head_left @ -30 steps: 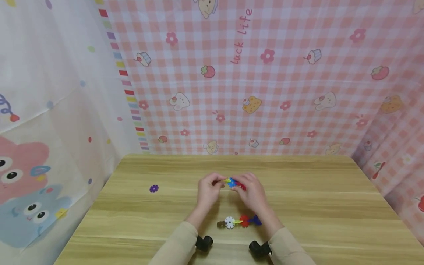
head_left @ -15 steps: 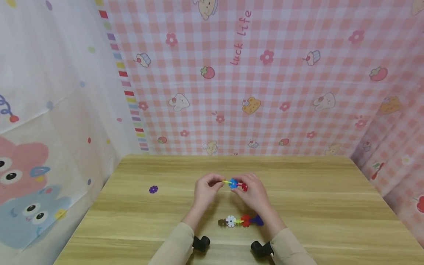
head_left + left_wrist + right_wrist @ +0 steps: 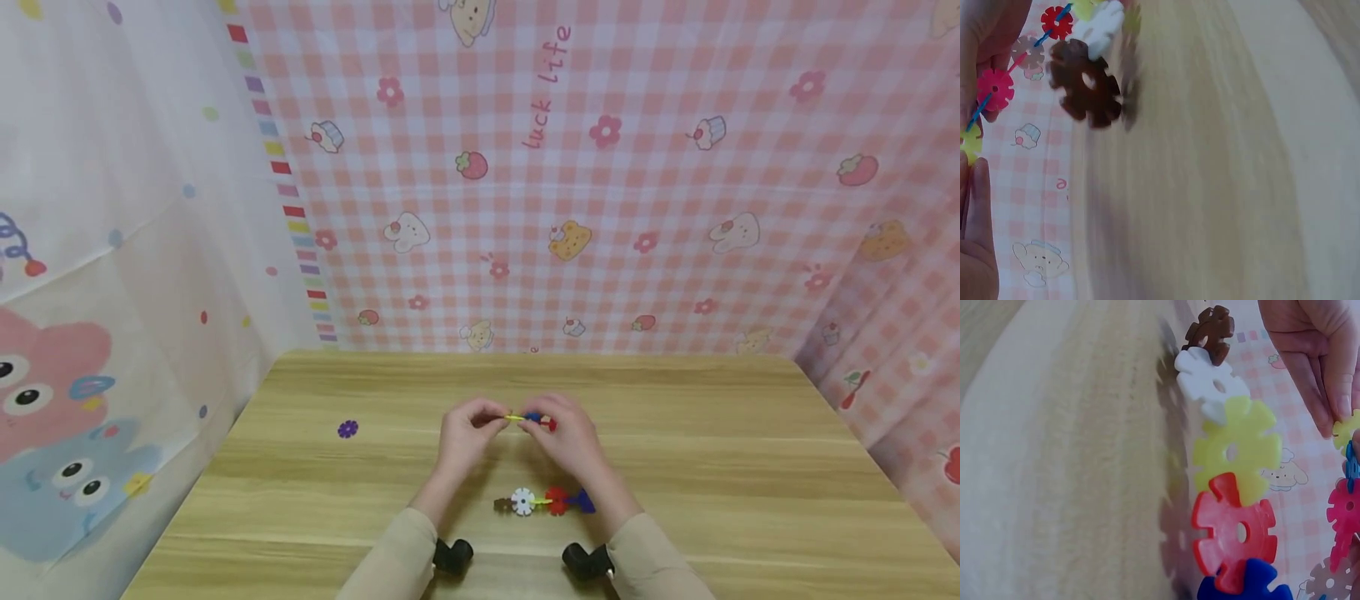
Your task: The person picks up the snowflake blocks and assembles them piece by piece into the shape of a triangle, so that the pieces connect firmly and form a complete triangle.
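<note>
My left hand (image 3: 467,429) pinches the yellow snowflake disc (image 3: 1345,432) at one end of a linked chain of notched plastic discs. The chain's other discs are at my right hand (image 3: 567,433), whose fingers grip it near the blue disc (image 3: 1352,467). After the blue come a pink disc (image 3: 995,89), a grey disc (image 3: 1027,52) and a red disc (image 3: 1057,23). Below my hands, a second chain lies on the table: brown disc (image 3: 503,505), white disc (image 3: 522,502), yellow disc (image 3: 1241,450), red disc (image 3: 557,501) and dark blue disc (image 3: 586,501), partly covered by my right wrist.
A single purple snowflake disc (image 3: 348,429) lies on the wooden table (image 3: 712,467) to the left. Black wrist mounts stick out at both sleeves. A pink checked cloth (image 3: 637,183) hangs behind the table's far edge, and a white printed cloth (image 3: 150,275) hangs at the left.
My hands first drew slightly apart, uncovering more of the held chain. Since then the chain has turned, so its blue disc faces the head view less. The table chain stays put.
</note>
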Available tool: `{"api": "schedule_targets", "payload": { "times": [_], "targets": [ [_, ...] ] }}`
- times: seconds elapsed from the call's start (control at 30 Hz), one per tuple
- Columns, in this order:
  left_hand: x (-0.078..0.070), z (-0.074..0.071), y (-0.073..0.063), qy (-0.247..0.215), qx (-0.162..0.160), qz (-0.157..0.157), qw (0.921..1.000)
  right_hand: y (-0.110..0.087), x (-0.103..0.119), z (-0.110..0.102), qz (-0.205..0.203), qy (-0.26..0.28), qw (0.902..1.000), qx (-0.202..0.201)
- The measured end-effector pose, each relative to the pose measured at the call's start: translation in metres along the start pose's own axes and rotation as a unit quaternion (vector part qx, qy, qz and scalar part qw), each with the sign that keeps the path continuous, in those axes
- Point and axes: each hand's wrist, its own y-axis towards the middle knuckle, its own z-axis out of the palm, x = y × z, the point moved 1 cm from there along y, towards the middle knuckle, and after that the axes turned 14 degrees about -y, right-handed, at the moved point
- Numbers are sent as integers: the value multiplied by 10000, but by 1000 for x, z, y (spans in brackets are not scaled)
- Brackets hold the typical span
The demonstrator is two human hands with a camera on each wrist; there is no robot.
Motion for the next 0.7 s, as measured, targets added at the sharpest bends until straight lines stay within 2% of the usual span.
{"api": "schedule_targets", "payload": {
  "times": [0.1, 0.23, 0.47, 0.7],
  "targets": [
    [2, -7, 0, 124, 71, -133, 9998, 0, 0, 0, 18, 23, 10000, -25],
    [3, -28, 2, 460, -67, -349, 9983, -1, 0, 0, -25, 55, 9999, -84],
    [8, -83, 5, 1044, -514, -824, 9898, -1, -1, 0, -160, 124, 9996, -215],
    [14, -139, 6, 1510, -987, -982, 9787, -1, -3, 1, -206, 172, 9995, -189]
  ]
}}
